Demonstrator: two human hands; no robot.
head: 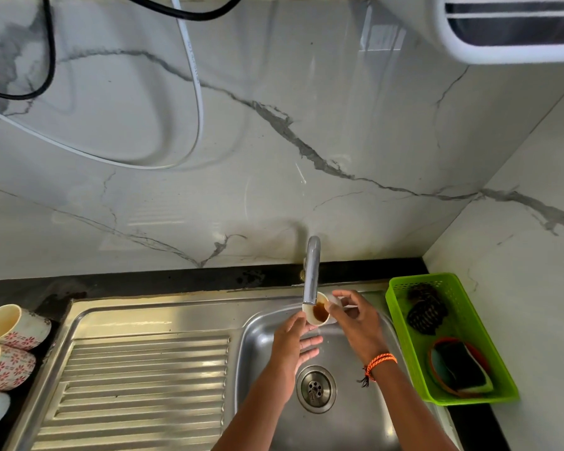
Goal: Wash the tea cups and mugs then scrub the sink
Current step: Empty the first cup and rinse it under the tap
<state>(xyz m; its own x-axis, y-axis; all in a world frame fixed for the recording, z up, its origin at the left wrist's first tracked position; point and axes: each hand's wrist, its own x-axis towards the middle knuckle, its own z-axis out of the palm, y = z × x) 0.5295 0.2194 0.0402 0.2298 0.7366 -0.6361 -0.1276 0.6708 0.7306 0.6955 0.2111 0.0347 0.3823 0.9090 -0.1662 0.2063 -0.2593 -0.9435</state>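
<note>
A small white tea cup (319,312) with brown liquid in it sits under the spout of the steel tap (311,271), over the sink basin (345,418). My right hand (355,320) pinches the cup's handle side. My left hand (293,340) is under and beside the cup, thumb at its rim and fingers spread straight below it. Whether water is running I cannot tell. Several floral mugs (10,323) lie on their sides at the far left on the black counter.
A ridged steel drainboard (137,385) lies left of the basin, whose drain (316,388) is open to view. A green plastic basket (489,366) on the right holds a dark scrubber (425,310) and a sponge (463,369). Marble walls stand behind and to the right.
</note>
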